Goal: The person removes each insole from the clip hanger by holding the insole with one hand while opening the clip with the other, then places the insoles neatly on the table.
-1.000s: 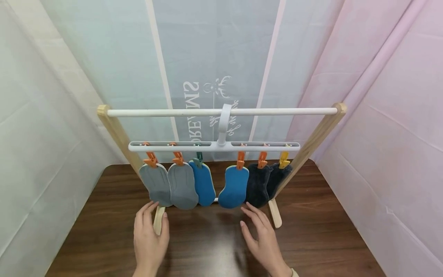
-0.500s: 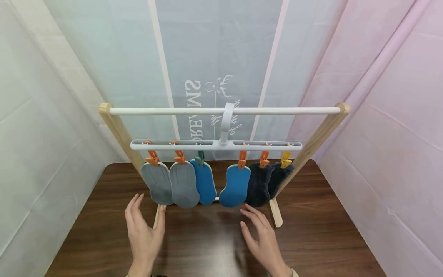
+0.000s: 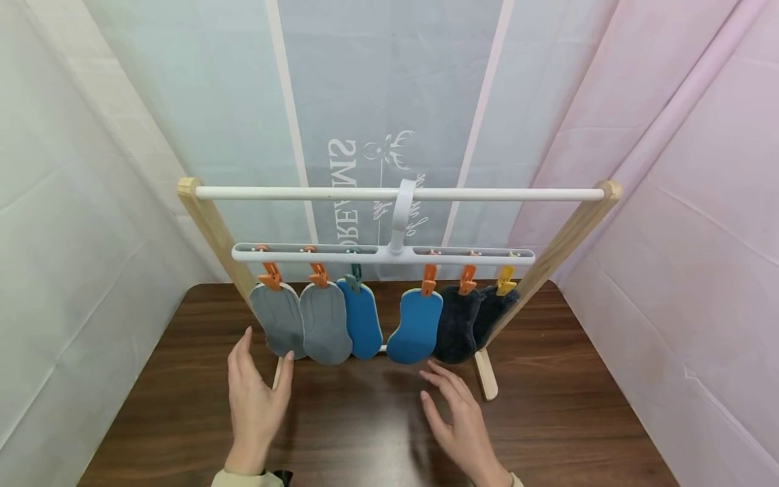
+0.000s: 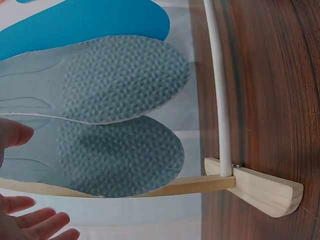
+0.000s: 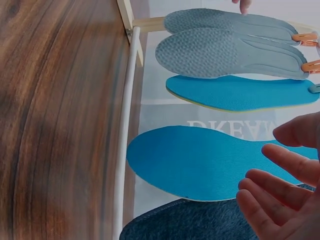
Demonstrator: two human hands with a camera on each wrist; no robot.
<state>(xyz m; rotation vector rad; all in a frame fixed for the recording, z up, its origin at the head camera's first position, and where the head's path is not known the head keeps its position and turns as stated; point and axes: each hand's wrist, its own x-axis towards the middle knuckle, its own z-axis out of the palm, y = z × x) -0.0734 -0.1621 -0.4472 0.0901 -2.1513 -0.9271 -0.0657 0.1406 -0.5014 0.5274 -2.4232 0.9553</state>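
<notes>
Shoe insoles hang by clips from a white hanger [image 3: 365,255]: two grey insoles [image 3: 326,325] on the left, two blue insoles [image 3: 416,325] in the middle and two dark fuzzy insoles [image 3: 456,328] on the right. My left hand [image 3: 255,399] is spread beside the outermost grey insole [image 4: 125,155], thumb and fingers apart and holding nothing; whether it touches the insole I cannot tell. Below the right-hand blue insole [image 5: 190,160] and the dark ones, my right hand [image 3: 459,419] has its fingers loosely extended, with nothing in it.
The hanger hooks over the white rod [image 3: 304,194] of a wooden stand, whose right foot [image 3: 486,375] sits on the brown table [image 3: 365,433]. Orange, green and yellow clips [image 3: 505,279] grip the insoles. Pale curtains [image 3: 688,270] enclose the sides and back.
My left hand first shifts left from beneath the outer grey insole, then moves slightly up beside it, its fingers spreading wider. The right hand stays almost still. The hanging insoles keep their places.
</notes>
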